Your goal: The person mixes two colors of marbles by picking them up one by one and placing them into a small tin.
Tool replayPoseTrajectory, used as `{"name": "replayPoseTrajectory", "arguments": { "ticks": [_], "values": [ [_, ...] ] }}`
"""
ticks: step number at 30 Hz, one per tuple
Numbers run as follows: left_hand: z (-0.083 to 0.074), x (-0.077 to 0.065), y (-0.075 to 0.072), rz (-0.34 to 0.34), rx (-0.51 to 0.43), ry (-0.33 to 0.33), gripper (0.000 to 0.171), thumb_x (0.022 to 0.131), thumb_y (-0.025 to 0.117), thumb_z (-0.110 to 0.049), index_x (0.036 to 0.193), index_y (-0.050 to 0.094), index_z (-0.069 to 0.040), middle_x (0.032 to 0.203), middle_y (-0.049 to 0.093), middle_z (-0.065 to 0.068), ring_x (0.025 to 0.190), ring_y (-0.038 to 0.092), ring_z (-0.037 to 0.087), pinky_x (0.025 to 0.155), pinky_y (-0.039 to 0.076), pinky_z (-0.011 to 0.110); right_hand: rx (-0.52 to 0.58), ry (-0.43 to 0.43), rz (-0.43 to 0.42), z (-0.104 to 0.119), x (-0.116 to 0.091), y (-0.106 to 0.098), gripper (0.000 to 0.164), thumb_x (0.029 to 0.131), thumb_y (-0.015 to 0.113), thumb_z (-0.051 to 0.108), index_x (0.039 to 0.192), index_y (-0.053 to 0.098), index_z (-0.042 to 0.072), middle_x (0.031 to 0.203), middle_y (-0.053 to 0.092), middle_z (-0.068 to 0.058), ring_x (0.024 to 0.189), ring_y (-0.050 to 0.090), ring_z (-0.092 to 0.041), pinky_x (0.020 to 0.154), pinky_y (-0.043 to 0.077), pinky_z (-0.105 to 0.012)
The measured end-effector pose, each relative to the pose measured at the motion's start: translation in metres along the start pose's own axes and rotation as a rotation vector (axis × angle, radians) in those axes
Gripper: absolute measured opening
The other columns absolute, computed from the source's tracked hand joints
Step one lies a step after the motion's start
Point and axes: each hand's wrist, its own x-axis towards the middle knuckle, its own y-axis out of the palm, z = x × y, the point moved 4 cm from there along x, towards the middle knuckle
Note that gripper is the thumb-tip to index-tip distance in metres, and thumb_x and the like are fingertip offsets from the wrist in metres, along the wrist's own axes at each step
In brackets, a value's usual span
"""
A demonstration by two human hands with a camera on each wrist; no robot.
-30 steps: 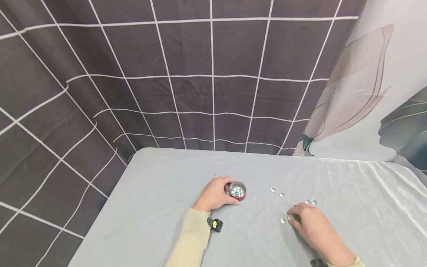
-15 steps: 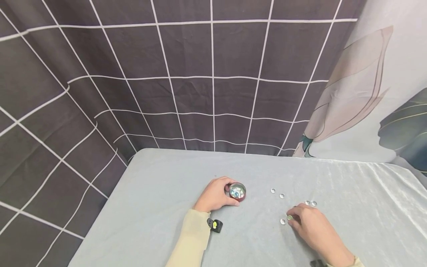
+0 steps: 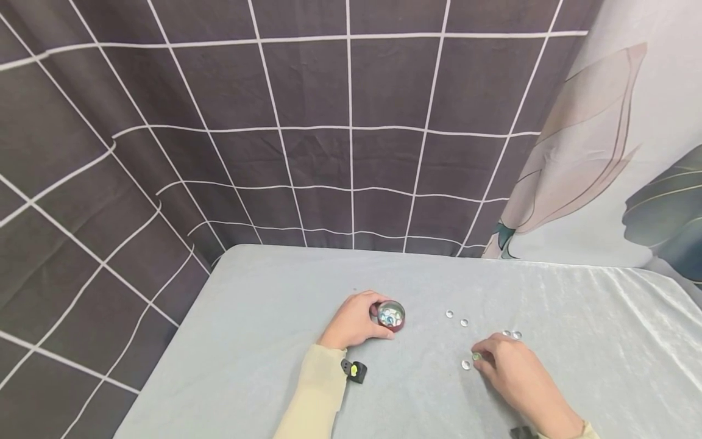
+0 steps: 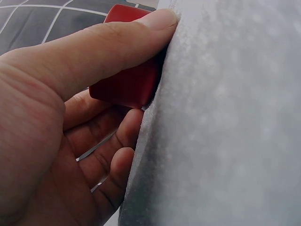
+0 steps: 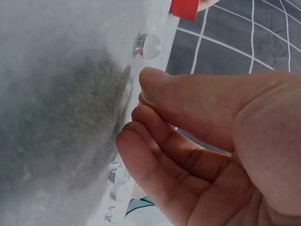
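My left hand (image 3: 353,320) holds a small round red container (image 3: 398,328) on the cloth, thumb on the near side and fingers on the far side. Several clear and bluish marbles (image 3: 390,316) lie inside it. The left wrist view shows the thumb across the container's red wall (image 4: 129,84). To the right, my right hand (image 3: 512,369) pinches a greenish clear marble (image 3: 476,356) between thumb and forefinger, low over the cloth. In the right wrist view only a sliver of that marble (image 5: 146,96) shows behind the thumb. A clear marble (image 3: 466,364) lies just left of those fingertips.
Two clear marbles (image 3: 464,322) lie between the hands, farther back. Another pair (image 3: 517,335) sits just beyond the right hand. Light grey cloth (image 3: 263,317) covers the table. A dark curtain with white grid lines (image 3: 307,152) hangs behind and at the left; a leaf-patterned one (image 3: 592,152) hangs at the right.
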Motion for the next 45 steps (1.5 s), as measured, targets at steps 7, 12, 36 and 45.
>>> {"name": "replayPoseTrajectory", "arguments": {
  "ticks": [7, 12, 36, 45],
  "values": [
    [-0.001, 0.000, 0.002, 0.002, 0.000, 0.001, 0.060, 0.067, 0.095, -0.027, 0.120, 0.070, -0.014, 0.091, 0.062, -0.009, 0.082, 0.054, 0.006, 0.079, 0.046, 0.024, 0.000, 0.000, 0.000, 0.001, 0.001, 0.000, 0.016, 0.074, 0.085, 0.009, 0.085, 0.075, 0.009, 0.083, 0.067, 0.002, 0.078, 0.066, -0.022, 0.076, 0.054, -0.046],
    [0.000, 0.000, 0.002, 0.000, -0.001, 0.000, 0.061, 0.066, 0.095, -0.027, 0.120, 0.070, -0.013, 0.092, 0.062, -0.009, 0.082, 0.054, 0.005, 0.079, 0.046, 0.025, 0.001, 0.023, 0.012, 0.002, 0.004, -0.001, 0.016, 0.075, 0.085, 0.010, 0.086, 0.075, 0.008, 0.084, 0.067, 0.000, 0.079, 0.066, -0.024, 0.077, 0.054, -0.047],
    [0.000, 0.000, 0.001, -0.005, 0.010, 0.007, 0.060, 0.066, 0.095, -0.028, 0.120, 0.071, -0.015, 0.090, 0.061, -0.011, 0.081, 0.053, 0.005, 0.078, 0.045, 0.024, -0.001, -0.017, -0.019, 0.010, 0.010, -0.006, 0.015, 0.074, 0.084, 0.006, 0.085, 0.074, 0.011, 0.079, 0.066, 0.004, 0.072, 0.062, -0.015, 0.071, 0.053, -0.042],
    [0.001, 0.001, 0.001, -0.006, 0.018, 0.009, 0.060, 0.067, 0.095, -0.028, 0.120, 0.071, -0.015, 0.090, 0.061, -0.011, 0.081, 0.053, 0.005, 0.078, 0.045, 0.024, 0.011, -0.032, -0.052, 0.017, 0.014, -0.007, 0.014, 0.075, 0.084, 0.007, 0.084, 0.074, 0.012, 0.074, 0.060, 0.008, 0.065, 0.052, -0.008, 0.064, 0.050, -0.036]
  ]
}}
